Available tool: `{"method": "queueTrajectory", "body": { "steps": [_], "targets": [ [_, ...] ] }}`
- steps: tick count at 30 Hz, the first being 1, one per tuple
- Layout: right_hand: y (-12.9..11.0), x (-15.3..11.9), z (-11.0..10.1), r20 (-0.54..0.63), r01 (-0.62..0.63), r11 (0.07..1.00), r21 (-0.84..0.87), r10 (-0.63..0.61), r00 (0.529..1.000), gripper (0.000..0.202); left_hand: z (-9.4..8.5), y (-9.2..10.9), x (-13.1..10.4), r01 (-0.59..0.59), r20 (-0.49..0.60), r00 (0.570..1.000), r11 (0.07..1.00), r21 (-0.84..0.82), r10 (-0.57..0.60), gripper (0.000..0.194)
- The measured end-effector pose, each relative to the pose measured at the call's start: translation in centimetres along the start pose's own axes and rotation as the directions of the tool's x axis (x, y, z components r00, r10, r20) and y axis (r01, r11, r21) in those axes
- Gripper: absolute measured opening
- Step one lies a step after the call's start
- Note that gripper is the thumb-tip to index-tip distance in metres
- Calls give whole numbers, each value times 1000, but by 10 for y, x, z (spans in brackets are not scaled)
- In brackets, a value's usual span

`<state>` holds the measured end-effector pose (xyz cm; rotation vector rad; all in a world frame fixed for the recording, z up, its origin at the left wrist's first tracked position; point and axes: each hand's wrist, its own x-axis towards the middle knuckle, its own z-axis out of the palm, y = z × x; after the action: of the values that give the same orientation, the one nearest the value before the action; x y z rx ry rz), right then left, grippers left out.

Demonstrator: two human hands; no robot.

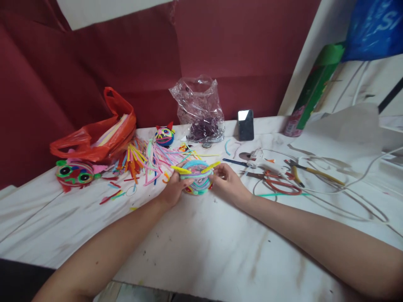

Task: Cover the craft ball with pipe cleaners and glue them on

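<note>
A round craft made of coiled pipe cleaners, mostly pale blue with pink and green parts, sits low in the middle of the table. Two yellow fuzzy strips, a left one and a right one, stick out from its upper side. My left hand grips its left edge, thumb lying across the front. At the right edge, my right hand has its fingers pinched together on the craft. A light blue strip spans between my fingertips. My fingers hide parts of both edges.
Loose pipe cleaners pile up behind my left hand. Two finished-looking animal faces, one large and one small, lie near a red bag. Rightward are a glue gun, scissors, pliers, cables and a phone.
</note>
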<state>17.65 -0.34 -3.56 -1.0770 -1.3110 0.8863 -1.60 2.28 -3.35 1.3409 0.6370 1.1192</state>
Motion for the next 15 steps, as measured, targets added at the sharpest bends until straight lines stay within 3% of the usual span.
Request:
{"method": "queueTrajectory", "body": {
  "steps": [7, 15],
  "targets": [
    [2, 0, -1, 71, -20, 998, 53, 17, 997, 36, 3, 1, 0, 14, 4, 1000, 999, 37, -14, 72],
    [-3, 0, 0, 16, 16, 997, -71, -15, 1000, 42, 7, 1, -1, -6, -5, 1000, 997, 72, 7, 75]
  ]
}}
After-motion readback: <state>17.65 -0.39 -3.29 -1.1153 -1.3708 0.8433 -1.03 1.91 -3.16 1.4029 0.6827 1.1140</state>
